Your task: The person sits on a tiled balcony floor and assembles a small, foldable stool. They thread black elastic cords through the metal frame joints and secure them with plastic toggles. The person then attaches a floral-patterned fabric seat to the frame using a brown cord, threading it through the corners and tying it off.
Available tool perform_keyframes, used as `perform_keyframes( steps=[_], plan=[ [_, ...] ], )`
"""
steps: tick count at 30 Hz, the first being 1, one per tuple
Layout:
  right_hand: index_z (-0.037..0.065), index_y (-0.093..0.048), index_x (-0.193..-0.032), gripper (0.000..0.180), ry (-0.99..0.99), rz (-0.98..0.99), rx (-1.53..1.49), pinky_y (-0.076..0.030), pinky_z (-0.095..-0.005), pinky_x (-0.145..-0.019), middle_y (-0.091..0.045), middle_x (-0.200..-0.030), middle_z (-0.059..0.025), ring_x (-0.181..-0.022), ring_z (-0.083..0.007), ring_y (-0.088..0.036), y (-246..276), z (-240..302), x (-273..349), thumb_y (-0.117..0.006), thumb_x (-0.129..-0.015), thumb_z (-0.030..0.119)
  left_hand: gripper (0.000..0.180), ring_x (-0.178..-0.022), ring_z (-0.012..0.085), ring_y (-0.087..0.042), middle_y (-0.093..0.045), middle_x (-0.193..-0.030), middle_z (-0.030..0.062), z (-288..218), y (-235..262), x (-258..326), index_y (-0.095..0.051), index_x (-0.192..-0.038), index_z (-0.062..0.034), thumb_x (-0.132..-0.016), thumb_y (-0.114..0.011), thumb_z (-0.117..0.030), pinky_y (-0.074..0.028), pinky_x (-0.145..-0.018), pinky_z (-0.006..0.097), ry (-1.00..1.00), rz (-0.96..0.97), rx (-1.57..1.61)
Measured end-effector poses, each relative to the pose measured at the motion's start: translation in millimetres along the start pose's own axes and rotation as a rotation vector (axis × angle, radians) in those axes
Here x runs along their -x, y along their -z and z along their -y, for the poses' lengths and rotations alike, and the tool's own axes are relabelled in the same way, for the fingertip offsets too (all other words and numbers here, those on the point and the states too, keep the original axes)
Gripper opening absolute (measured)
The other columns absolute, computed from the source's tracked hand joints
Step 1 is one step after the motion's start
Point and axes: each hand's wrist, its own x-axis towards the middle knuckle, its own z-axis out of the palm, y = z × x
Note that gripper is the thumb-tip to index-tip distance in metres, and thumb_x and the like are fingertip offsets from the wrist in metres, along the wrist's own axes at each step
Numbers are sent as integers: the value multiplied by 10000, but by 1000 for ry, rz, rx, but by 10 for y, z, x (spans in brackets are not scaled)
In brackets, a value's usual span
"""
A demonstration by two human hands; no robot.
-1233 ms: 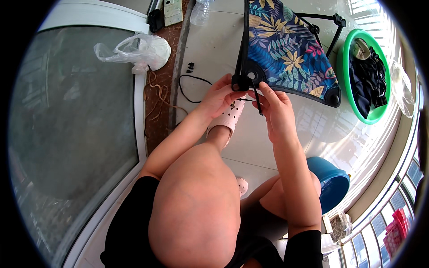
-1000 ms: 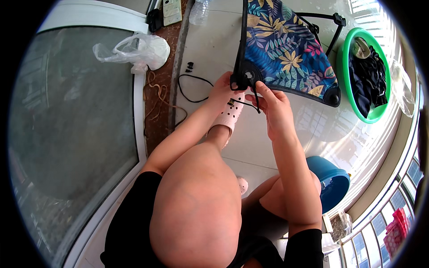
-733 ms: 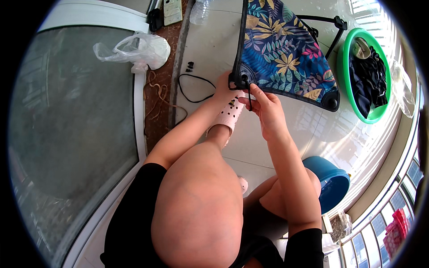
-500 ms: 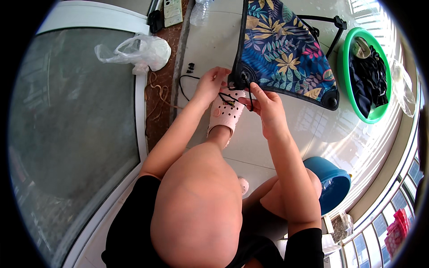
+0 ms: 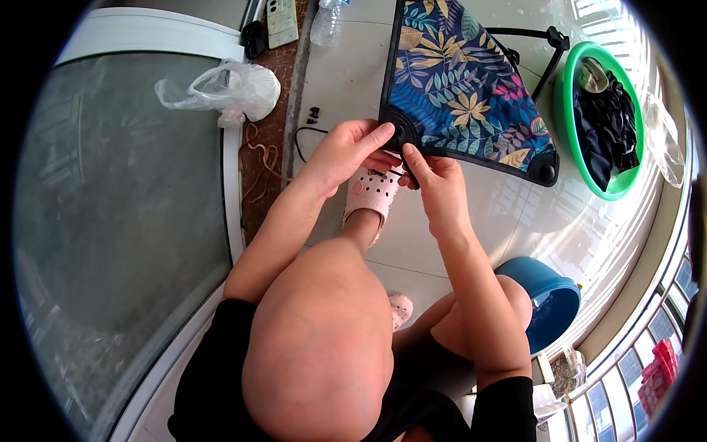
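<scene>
A dark blue leaf-print fabric panel [image 5: 471, 88] with black edging lies ahead of me, its near-left end at my hands. My left hand [image 5: 346, 156] is closed on the black round corner piece [image 5: 401, 131], thumb on top and fingers beneath. Beside it, my right hand [image 5: 440, 184] pinches a thin black cord with thumb and forefinger close under that corner. The cord runs between both hands, over the pink clog [image 5: 367, 197] on my foot. Fingertips and the corner's underside are partly hidden.
Black poles [image 5: 519, 33] extend right from the panel. A green basin [image 5: 618, 190] with dark clothes stands at right, a blue bucket [image 5: 541, 276] nearer me. A plastic bag [image 5: 254, 88], a phone [image 5: 282, 22] and a bottle [image 5: 326, 28] lie at upper left. Small black pieces [image 5: 314, 116] lie on the floor.
My left hand has moved right and taken hold of the panel's corner piece. My right hand has drawn in close to the corner with the cord. The panel has shifted slightly left.
</scene>
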Motion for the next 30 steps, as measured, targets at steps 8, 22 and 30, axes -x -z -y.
perform_keyframes(
  steps=[8,22,30],
  plan=[
    [-9,-651,-1029,198,961,-280,827,-473,-400,-794,-680,-988,-163,-867,-345,-624,323,-192,-382,-586,-842,-4,430,-905,194,-692,-680,-1015,90,188,53,-112,-620,-1119,17,-952,-637,-380,-563,-827,327,-76,82,174],
    [89,-691,-1059,206,768,155,1044,-474,-386,-896,-684,-1063,-112,-1027,-321,-614,390,125,-778,-595,-890,158,401,-928,193,-669,-665,-1095,101,417,-169,-147,-596,-1138,0,-944,-656,-346,-540,-891,341,-170,-115,378],
    [77,-683,-972,157,1307,-454,813,-453,-362,-742,-645,-892,-79,-825,-241,-582,380,-314,-1182,-612,-919,206,345,-853,225,-703,-654,-1002,118,249,-144,-110,-573,-1062,11,-945,-656,-303,-587,-796,332,-135,-160,174]
  ],
)
